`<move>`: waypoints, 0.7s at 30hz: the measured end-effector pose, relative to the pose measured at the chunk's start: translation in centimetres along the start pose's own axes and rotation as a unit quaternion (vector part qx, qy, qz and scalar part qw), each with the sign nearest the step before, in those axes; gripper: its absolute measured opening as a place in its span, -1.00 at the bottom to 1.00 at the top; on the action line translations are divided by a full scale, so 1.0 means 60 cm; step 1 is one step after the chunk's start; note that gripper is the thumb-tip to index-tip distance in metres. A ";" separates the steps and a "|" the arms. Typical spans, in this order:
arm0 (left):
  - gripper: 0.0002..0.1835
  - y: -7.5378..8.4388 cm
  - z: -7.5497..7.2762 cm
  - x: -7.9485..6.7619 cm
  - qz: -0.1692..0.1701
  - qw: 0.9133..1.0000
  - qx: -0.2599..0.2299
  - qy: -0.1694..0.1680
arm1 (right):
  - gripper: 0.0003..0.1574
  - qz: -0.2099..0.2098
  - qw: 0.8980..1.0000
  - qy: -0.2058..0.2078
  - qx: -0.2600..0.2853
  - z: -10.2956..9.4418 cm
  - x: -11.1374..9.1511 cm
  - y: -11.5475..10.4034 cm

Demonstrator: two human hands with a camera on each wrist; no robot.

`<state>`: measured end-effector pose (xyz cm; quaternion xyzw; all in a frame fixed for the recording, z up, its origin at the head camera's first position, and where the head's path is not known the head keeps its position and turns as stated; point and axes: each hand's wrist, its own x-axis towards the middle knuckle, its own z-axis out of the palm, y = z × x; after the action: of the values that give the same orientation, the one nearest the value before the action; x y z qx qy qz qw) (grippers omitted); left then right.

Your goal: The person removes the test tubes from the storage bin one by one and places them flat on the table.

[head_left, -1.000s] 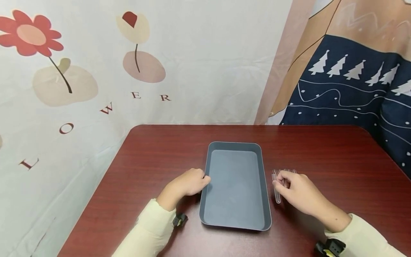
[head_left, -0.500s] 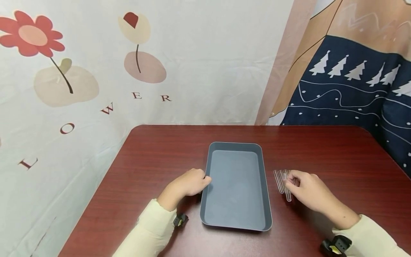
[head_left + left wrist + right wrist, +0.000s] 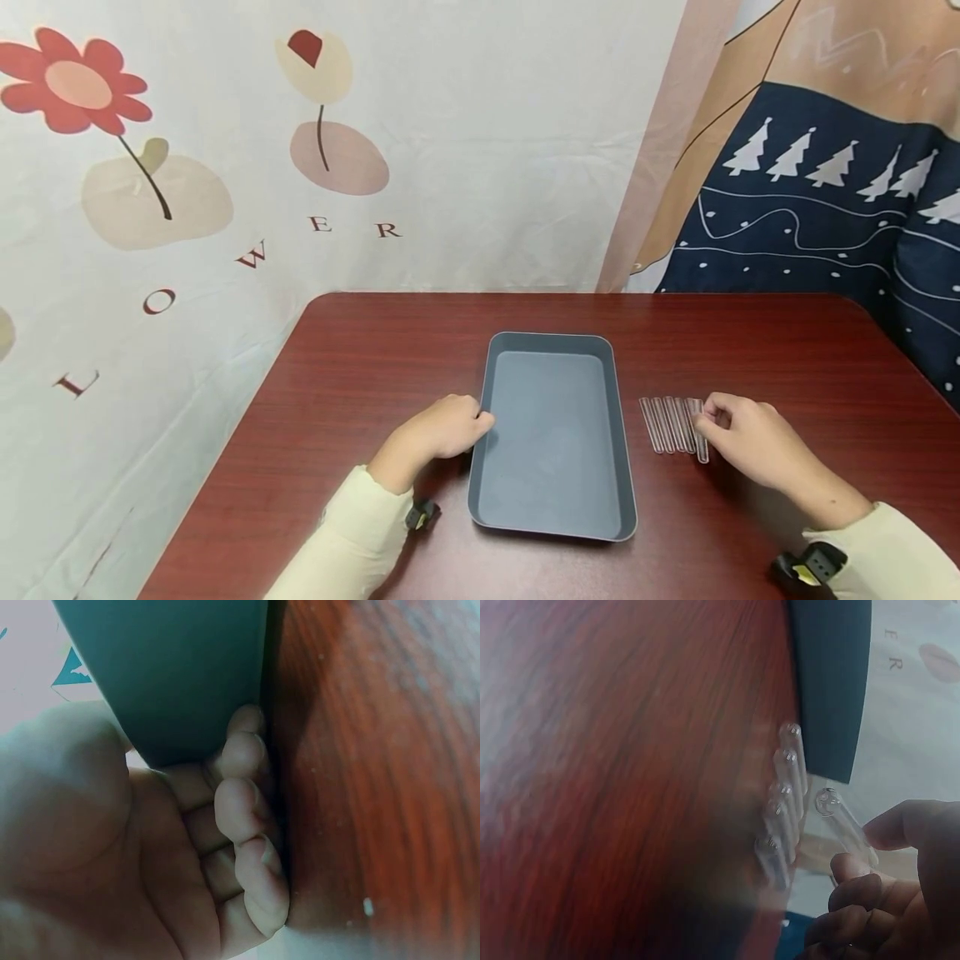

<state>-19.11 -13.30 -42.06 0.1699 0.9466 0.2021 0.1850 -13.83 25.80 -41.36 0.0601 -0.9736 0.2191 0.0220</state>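
Note:
A grey rectangular tray (image 3: 551, 442) lies lengthwise in the middle of the table. My left hand (image 3: 438, 427) grips its left rim, the thumb over the edge; in the left wrist view the curled fingers (image 3: 240, 806) lie against the tray's outer wall (image 3: 180, 682). To the right of the tray, several clear test tubes (image 3: 667, 425) lie side by side in a row. My right hand (image 3: 765, 442) pinches one more clear test tube (image 3: 846, 825) between thumb and fingertips, at the right end of the row. In the right wrist view that tube is raised off the table.
The dark red wooden table (image 3: 375, 350) reaches back to a pale curtain with flower prints (image 3: 480, 150). A navy cloth with white trees (image 3: 802, 208) hangs at the back right. Small black devices sit at both sleeve cuffs.
My right hand has moved rightward with the pinched test tube, from beside the tray to the row's right end, uncovering the other tubes. The left hand and tray have stayed put.

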 end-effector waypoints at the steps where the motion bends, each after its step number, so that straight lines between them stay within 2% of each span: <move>1: -0.59 0.000 0.000 -0.001 -0.001 1.000 -0.001 0.000 | -0.78 0.002 1.000 -0.001 0.000 0.000 0.000 0.003; 21: -0.59 0.003 -0.001 -0.003 -0.003 1.000 0.000 -0.004 | -0.72 0.026 0.999 -0.020 -0.010 0.002 0.006 0.058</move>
<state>-18.92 -13.24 -41.84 0.1675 0.9466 0.2004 0.1890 -14.63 28.81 -42.93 0.0387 -0.9772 0.2086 -0.0023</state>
